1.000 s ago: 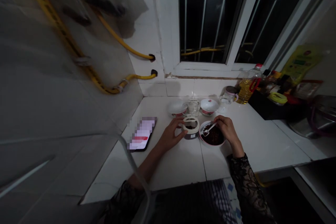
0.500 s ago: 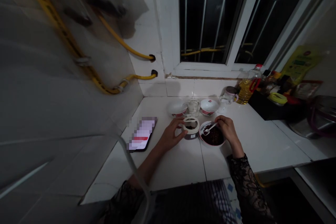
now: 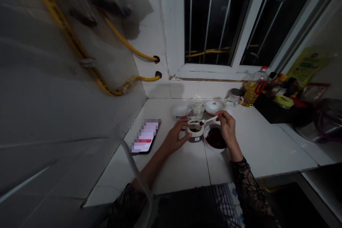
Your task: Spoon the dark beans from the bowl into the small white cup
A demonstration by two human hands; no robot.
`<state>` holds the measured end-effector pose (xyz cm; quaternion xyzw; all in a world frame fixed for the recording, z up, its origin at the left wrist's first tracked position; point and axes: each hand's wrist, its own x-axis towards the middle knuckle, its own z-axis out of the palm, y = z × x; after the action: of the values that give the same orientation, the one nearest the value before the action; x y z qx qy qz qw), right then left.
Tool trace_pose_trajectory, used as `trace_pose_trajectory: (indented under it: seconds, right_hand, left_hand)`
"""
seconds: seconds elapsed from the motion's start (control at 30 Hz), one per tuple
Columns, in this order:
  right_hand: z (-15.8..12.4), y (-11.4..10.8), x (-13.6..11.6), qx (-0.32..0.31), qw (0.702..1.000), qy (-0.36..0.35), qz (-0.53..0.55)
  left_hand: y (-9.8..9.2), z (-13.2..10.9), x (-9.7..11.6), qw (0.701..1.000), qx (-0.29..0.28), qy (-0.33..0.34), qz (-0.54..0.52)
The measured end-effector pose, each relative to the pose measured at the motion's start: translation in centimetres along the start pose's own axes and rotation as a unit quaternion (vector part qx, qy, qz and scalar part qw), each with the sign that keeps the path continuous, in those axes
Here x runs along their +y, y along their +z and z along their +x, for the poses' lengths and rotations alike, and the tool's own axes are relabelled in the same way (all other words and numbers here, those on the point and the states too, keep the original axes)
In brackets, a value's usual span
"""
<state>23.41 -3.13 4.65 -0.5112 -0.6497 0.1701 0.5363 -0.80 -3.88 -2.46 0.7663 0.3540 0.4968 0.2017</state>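
spoon (image 3: 211, 119) pinched in the right hand (image 3: 227, 126), dark bits (image 3: 201, 123) in its tip, at the mouth of a white-rimmed jar (image 3: 192, 138). the left hand (image 3: 175, 136) grips that jar on the tabletop (image 3: 184, 165), just beside a bowl (image 3: 209, 145) of dark contents (image 3: 215, 138). the step looks like spooning between them; the next move probably calls for a level spoon and steady jar.

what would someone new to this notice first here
Probably the lit phone, bright on the white counter left of the left hand, and the bold yellow hose along the left wall. Next, perhaps, the white spoon with dark bits, held by the right hand at the rim of the jar that the left hand grips, beside a bowl of dark contents.
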Motion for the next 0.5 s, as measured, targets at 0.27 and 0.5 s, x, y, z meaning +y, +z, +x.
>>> trace_pose_trajectory:
  seconds: [0.27,0.5]
  right_hand:
    - [-1.0,0.2,-0.6,-0.098,0.952,-0.263,-0.126]
    - [-0.4,-2.8,2.3,-0.012,0.982,-0.15,-0.115]
  left_hand:
    - [0.1,-0.1,-0.2,1.0,0.0,-0.001,-0.001]
    - [-0.1,0.0,0.2,1.0,-0.006,-0.012,-0.005]
